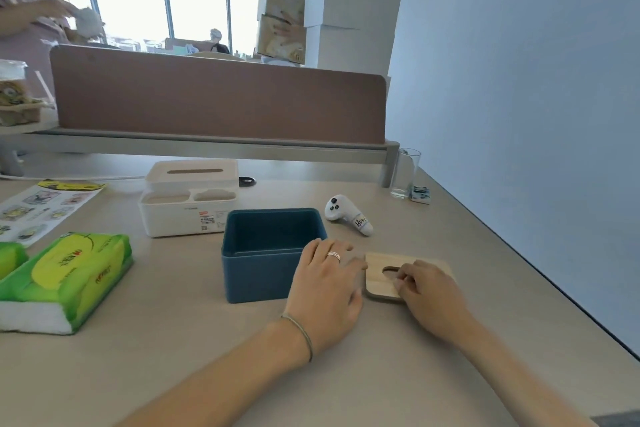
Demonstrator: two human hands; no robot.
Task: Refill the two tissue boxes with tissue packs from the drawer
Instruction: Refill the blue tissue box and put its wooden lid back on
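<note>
A blue tissue box stands open and empty in the middle of the desk. Its wooden lid lies flat on the desk just right of it. My right hand rests on the lid with fingers curled at its slot. My left hand lies against the box's right side, fingertips touching the lid's left edge. A white tissue box with its lid on stands behind the blue one. A green tissue pack lies at the left, with the edge of a second green pack beside it.
A white controller lies behind the lid. A glass stands at the back right near the wall. A sticker sheet lies at the left. A brown divider closes the desk's far side; a person stands beyond it at the left.
</note>
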